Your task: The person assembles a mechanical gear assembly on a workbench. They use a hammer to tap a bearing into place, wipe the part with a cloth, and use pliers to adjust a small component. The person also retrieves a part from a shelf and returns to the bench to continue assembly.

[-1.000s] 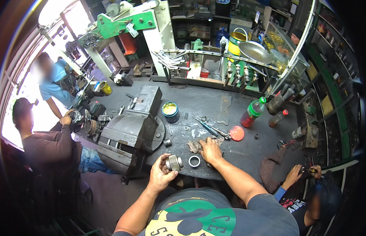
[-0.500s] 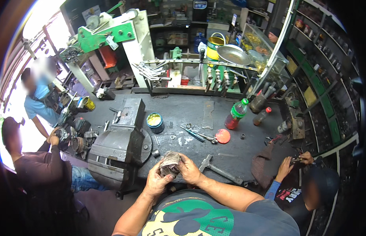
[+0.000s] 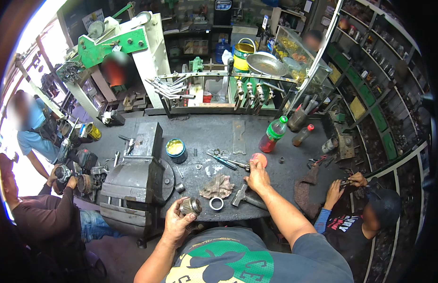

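Dark workbench (image 3: 204,131) and metal shelving (image 3: 369,70) spread beyond the fingers. Left hand (image 3: 174,223), at the near edge, grips a ribbed gear (image 3: 190,205); right hand (image 3: 258,179) reaches forward, fingertips at a red disc (image 3: 259,156), their grip unclear.

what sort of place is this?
Likely a mechanical repair workshop: a big dark-grey metal bench vise stands at the black workbench, a steel-headed hammer lies on it, and the left hand holds a silver, toothed, cylindrical metal gear.
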`<state>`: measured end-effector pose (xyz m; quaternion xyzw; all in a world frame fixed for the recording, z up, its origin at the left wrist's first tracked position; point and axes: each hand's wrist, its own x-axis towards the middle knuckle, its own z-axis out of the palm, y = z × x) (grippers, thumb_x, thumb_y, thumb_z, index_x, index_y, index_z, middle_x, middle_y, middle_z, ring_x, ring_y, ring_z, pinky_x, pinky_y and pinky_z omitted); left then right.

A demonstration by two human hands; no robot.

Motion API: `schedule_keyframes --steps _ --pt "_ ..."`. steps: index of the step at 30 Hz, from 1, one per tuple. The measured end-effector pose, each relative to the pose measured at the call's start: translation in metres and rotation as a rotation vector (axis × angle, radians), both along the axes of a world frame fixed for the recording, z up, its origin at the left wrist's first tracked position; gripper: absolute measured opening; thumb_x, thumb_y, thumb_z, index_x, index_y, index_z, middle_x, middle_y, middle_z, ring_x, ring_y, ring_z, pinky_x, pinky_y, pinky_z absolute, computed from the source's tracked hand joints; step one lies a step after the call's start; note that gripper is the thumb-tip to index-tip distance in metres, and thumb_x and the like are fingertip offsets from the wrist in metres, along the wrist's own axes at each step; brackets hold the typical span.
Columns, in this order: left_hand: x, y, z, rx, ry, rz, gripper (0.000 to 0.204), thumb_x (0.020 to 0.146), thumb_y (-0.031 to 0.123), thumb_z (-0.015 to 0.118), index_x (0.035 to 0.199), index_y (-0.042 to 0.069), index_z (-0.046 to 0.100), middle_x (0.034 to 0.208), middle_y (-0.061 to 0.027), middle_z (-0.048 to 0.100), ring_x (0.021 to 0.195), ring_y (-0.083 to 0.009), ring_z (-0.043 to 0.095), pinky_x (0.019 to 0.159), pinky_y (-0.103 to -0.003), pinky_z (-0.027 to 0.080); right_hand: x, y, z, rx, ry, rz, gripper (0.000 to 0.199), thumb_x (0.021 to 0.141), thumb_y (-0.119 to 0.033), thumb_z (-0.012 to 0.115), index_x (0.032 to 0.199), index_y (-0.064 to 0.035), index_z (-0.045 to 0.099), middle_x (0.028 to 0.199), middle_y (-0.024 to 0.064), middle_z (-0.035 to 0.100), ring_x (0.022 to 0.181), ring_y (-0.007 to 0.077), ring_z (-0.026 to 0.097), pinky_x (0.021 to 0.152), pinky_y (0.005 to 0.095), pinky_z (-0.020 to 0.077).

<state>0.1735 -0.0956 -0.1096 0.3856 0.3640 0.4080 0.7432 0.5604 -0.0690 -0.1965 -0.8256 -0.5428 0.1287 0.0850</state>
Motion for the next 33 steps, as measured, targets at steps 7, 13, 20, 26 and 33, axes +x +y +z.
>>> schedule_keyframes --steps 7,13,20,26,33 --pt "-0.012 -0.008 -0.015 -0.192 -0.244 -0.019 0.073 0.102 0.019 0.086 0.162 -0.002 0.049 0.138 -0.0148 0.072 0.118 -0.0234 0.075 0.099 -0.037 0.065 0.024 0.021 -0.034 0.093 -0.078 0.108 0.064 0.093 -0.03 0.09 0.145 0.0009 0.065 0.137 0.0258 0.066 0.127 0.045 0.069 0.108 0.0533 0.0587" --pt "-0.001 -0.009 0.006 -0.087 -0.126 0.09 0.079 0.096 0.02 0.09 0.16 -0.003 0.051 0.138 -0.0134 0.071 0.121 -0.0229 0.072 0.101 -0.039 0.062 0.032 0.015 0.003 0.32 0.379 -0.101 0.043 0.097 -0.017 0.085 0.134 0.0017 0.073 0.107 0.0213 0.083 0.105 0.0418 0.08 0.099 0.0477 0.0615" --pt "0.006 0.014 0.012 0.072 -0.053 0.036 0.084 0.091 0.006 0.092 0.161 -0.008 0.048 0.146 -0.0152 0.067 0.132 -0.0234 0.069 0.116 -0.04 0.057 -0.029 -0.047 0.109 0.203 1.093 0.238 0.049 0.099 0.001 0.08 0.147 -0.0005 0.071 0.128 0.0085 0.079 0.112 0.015 0.074 0.099 0.0353 0.0618" --pt "0.02 0.025 0.031 0.158 -0.047 -0.002 0.081 0.089 0.009 0.09 0.159 -0.007 0.052 0.142 -0.0165 0.07 0.128 -0.0248 0.071 0.114 -0.041 0.056 -0.051 -0.061 0.111 0.197 1.16 0.324 0.052 0.101 -0.001 0.08 0.152 -0.0007 0.067 0.131 0.0071 0.079 0.115 0.0122 0.073 0.1 0.0317 0.061" --pt "0.024 0.021 0.028 0.214 0.142 -0.117 0.094 0.082 0.027 0.097 0.155 -0.012 0.053 0.136 -0.0182 0.069 0.122 -0.0271 0.072 0.11 -0.042 0.057 -0.048 -0.077 0.106 0.401 0.8 0.509 0.06 0.095 -0.015 0.087 0.148 0.002 0.066 0.137 0.0266 0.075 0.127 0.0417 0.075 0.108 0.0463 0.0589"
